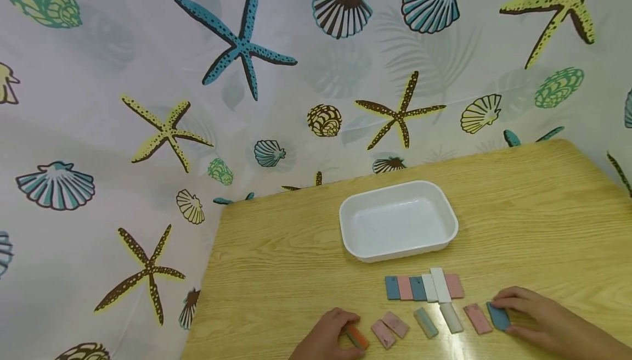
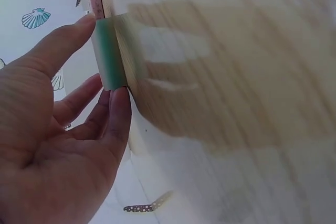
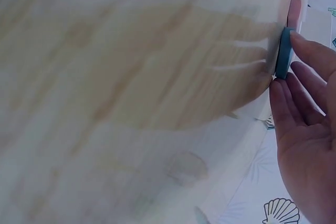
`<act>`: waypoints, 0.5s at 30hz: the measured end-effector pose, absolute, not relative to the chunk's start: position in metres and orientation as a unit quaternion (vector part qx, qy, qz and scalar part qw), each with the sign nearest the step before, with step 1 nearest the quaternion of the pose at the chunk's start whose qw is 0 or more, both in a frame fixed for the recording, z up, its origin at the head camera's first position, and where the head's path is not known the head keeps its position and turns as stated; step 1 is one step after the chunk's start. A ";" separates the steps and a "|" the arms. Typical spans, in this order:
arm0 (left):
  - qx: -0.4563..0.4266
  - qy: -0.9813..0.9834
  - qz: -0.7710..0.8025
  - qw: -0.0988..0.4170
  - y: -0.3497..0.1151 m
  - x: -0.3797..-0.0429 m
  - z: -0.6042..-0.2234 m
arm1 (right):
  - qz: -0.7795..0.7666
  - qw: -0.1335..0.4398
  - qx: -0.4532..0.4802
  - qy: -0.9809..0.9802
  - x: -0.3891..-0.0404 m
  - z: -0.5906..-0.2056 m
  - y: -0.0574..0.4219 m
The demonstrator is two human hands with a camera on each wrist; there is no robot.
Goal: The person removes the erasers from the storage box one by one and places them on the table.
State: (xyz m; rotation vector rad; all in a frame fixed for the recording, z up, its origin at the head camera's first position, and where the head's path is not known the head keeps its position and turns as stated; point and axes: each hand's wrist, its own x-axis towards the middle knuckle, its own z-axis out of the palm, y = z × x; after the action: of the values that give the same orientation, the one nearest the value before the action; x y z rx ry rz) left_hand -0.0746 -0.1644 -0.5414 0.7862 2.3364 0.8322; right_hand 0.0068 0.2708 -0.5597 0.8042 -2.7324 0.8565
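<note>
My left hand (image 1: 327, 337) pinches an orange-and-green eraser (image 1: 357, 337) between thumb and fingers at the table's near side. Its green side face (image 2: 109, 53) shows in the left wrist view. On the right, my right hand (image 1: 538, 316) pinches a blue eraser (image 1: 498, 316) by its two ends; the same blue block stands out in the right wrist view (image 3: 284, 53). Between the hands lie two pink erasers, one (image 1: 383, 333) touching the other (image 1: 396, 324), a greenish one (image 1: 426, 322), a whitish one (image 1: 451, 318) and another pink one (image 1: 477, 318).
Behind these, several blue, pink and white erasers lie side by side in a row (image 1: 418, 288), one white piece (image 1: 440, 285) sticking out. A white plastic tray (image 1: 348, 239) stands farther back on the wooden table (image 1: 276, 261). A shell-and-starfish patterned curtain (image 1: 296, 129) hangs behind.
</note>
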 end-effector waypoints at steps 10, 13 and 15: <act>0.275 0.862 0.310 0.291 -0.154 -0.075 -0.541 | 0.307 0.082 0.294 -0.902 0.005 -0.565 0.268; 0.289 0.861 0.307 0.284 -0.151 -0.075 -0.542 | 0.313 0.077 0.297 -0.899 0.004 -0.564 0.266; 0.306 0.860 0.302 0.273 -0.149 -0.075 -0.543 | 0.322 0.075 0.302 -0.894 0.004 -0.564 0.264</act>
State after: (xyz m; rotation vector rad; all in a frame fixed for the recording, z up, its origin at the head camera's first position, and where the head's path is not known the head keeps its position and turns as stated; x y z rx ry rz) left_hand -0.0753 -0.1485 -0.5430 0.8235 2.3148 0.8128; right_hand 0.0042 0.2644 -0.5640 0.9050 -2.6826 0.9646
